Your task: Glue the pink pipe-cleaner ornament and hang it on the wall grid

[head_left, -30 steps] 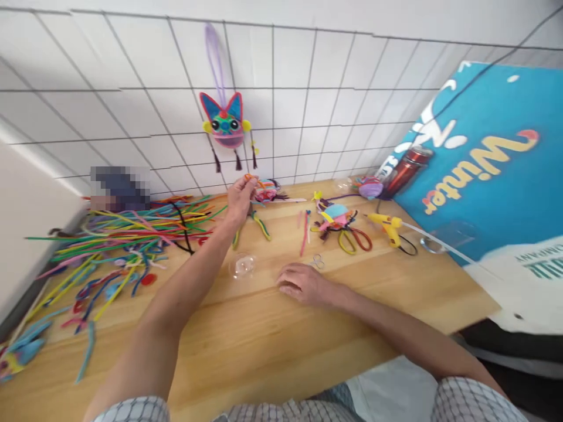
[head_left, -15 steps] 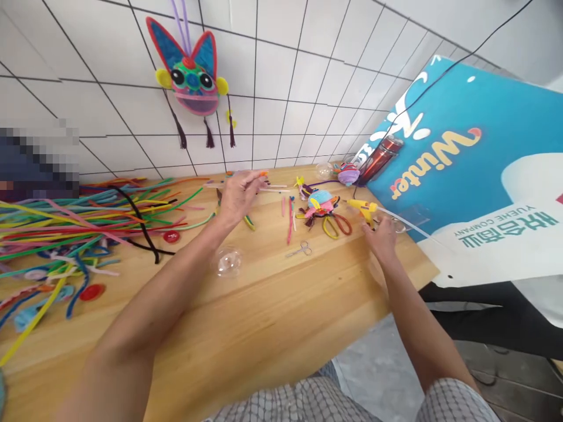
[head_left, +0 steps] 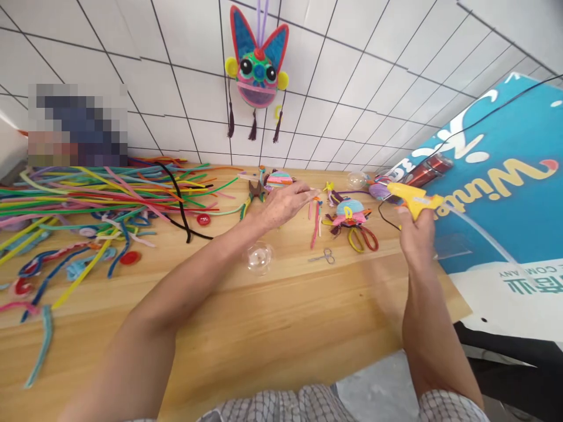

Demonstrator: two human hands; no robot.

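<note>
My right hand grips a yellow hot glue gun raised over the table's right side, its nozzle pointing left; a long pale glue stick sticks out of its back. My left hand is closed in a pinch above the table, with a small orange piece at its fingertips. To its right lies a blue and pink pipe-cleaner figure with tassels. Partly behind my left hand is a striped rounded piece. Short cut pipe-cleaner pieces lie below my left fingertips.
Many colourful pipe cleaners cover the left side. Pliers, red-and-yellow-handled scissors, small scissors and a clear plastic dome lie about. A finished mask ornament hangs on the tiled wall. A blue board stands at right.
My right hand has lifted the glue gun off the table. My left hand has moved right with the orange piece, towards the figure. The view has shifted left.
</note>
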